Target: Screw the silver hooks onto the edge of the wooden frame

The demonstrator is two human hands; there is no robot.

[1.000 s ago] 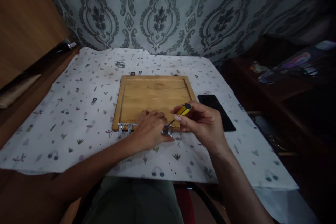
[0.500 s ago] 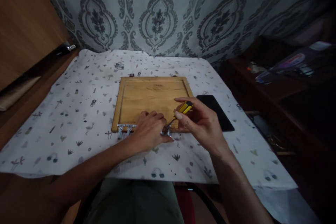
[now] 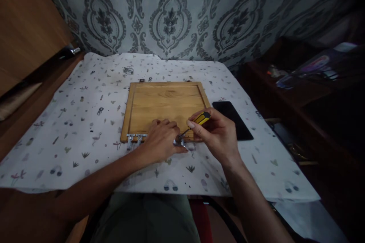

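Note:
A framed wooden panel (image 3: 167,104) lies flat on the patterned cloth, with small T-shaped silver metal fittings (image 3: 139,139) along its near edge. My left hand (image 3: 161,140) rests over that edge, its fingers curled and its thumb low against a silver metal fitting (image 3: 179,143). Part of this fitting is hidden by the fingers. A screwdriver (image 3: 202,117) with a yellow and black handle is held between the thumb and fingers of my right hand (image 3: 218,133). It slants down to the left, and its tip reaches the fitting beside my left hand.
A flat black tablet-like slab (image 3: 235,121) lies right of the panel. The white cloth (image 3: 94,155) covers the table. Small dark metal pieces (image 3: 128,70) lie behind the panel. A plastic bottle (image 3: 305,70) rests on dark furniture at the right; a wooden surface (image 3: 28,26) rises at the left.
The fingers of my right hand have closed in more around the screwdriver's handle. My left hand stays on the fitting. The whole view has shifted slightly.

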